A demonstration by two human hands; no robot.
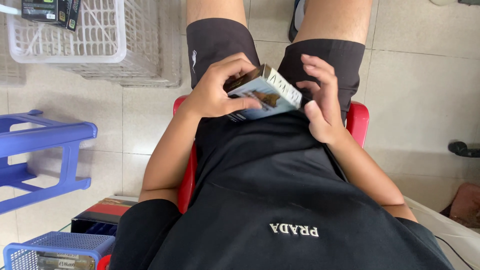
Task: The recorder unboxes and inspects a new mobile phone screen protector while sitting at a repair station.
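I sit on a red plastic chair [358, 120] and look down at my lap. My left hand [216, 89] grips a small printed cardboard box [266, 92], light blue and white with a dark side, tilted over my black shorts. My right hand [323, 100] is at the box's right end, fingers spread and curled, fingertips touching its edge.
A white plastic basket [100, 42] with dark small boxes stands on the tiled floor at upper left. A blue plastic stool [40, 150] lies at left. A blue mesh basket [55, 250] and a red-black box [102, 215] sit at lower left. A dark sandal [296, 20] lies by my foot.
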